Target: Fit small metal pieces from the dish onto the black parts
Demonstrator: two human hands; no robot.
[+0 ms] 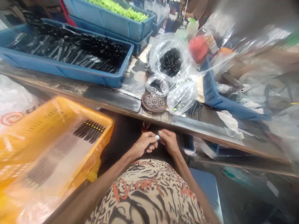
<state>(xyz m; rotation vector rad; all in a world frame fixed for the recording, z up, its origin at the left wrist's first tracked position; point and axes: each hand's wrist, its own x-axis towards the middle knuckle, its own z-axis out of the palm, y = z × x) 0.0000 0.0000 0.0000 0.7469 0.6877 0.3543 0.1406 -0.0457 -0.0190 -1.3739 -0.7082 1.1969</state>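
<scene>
My left hand [143,144] and my right hand [169,141] meet low in the middle of the view, above my patterned shirt. Between their fingertips is a small shiny silver piece [157,137], too small to identify, and both hands seem to pinch it. Just beyond them, a brown dish of small steel screws [154,102] sits near the wooden bench edge [112,99]. A black-handled bundle of cutlery [90,131] lies in a yellow plastic crate [100,119] to my left.
A blue tray of dark-handled cutlery [70,67] and a blue tray of green pieces [116,18] stand on the bench. Plastic bags of black parts [171,59] crowd its middle. Another blue tray [217,99] and loose plastic lie right.
</scene>
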